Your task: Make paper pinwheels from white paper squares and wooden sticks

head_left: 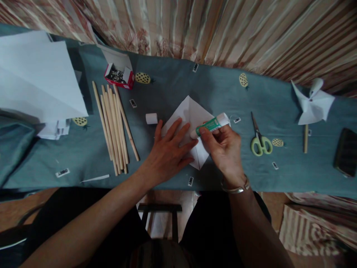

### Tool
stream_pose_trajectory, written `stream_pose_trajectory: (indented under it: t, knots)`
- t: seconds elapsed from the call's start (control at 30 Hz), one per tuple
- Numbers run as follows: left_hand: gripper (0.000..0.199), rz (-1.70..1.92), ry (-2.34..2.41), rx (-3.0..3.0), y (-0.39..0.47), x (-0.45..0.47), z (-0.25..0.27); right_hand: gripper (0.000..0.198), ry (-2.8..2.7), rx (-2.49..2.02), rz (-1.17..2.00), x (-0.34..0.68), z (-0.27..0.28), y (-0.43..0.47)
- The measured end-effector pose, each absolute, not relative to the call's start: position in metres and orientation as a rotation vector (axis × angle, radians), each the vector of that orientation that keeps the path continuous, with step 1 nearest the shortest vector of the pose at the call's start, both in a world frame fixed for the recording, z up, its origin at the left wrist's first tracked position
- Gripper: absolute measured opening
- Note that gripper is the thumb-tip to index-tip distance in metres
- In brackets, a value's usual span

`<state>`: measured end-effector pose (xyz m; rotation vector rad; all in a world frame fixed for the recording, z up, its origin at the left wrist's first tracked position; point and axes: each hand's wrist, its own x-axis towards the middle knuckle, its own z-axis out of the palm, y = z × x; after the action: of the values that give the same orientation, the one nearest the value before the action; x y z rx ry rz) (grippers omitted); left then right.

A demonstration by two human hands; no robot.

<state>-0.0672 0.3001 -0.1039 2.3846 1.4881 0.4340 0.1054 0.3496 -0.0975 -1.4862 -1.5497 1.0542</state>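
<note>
A folded white square of paper [192, 111] lies on the blue-grey cloth [173, 85] in the middle of the table. My left hand [167, 150] lies flat on it, fingers spread, pressing it down. My right hand [223, 147] grips a white and green glue stick [213, 124], with its tip touching the paper near my left fingertips. The white glue cap [151, 118] sits on the cloth just left of the paper.
Several wooden sticks [114, 126] lie left of the paper, with a red box of pins [119, 76] behind them. White paper sheets [36, 78] are stacked far left. Green scissors [259, 139], a finished paper pinwheel [314, 106] and a dark phone [346, 152] lie to the right.
</note>
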Motion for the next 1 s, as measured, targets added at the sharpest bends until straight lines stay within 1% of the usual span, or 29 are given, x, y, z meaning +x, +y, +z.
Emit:
stream_pose_trajectory:
  t: [0.27,0.5,0.7,1.0]
  knots:
    - [0.048,0.438,1.493,2.398,0.300,-0.067,-0.105,0.023,-1.587,-1.493,0.967,0.104,-0.094,0.348]
    - [0.053,0.417,1.486,2.398,0.300,-0.067,-0.105,0.021,-1.725,-1.506,0.806,0.103,-0.091,0.345]
    - [0.052,0.415,1.494,2.390,0.300,-0.066,-0.104,0.023,-1.912,-1.475,0.647,0.100,-0.086,0.341]
    - [0.048,0.427,1.493,2.369,0.300,-0.066,-0.103,0.024,-2.026,-1.336,0.674,0.101,-0.082,0.336]
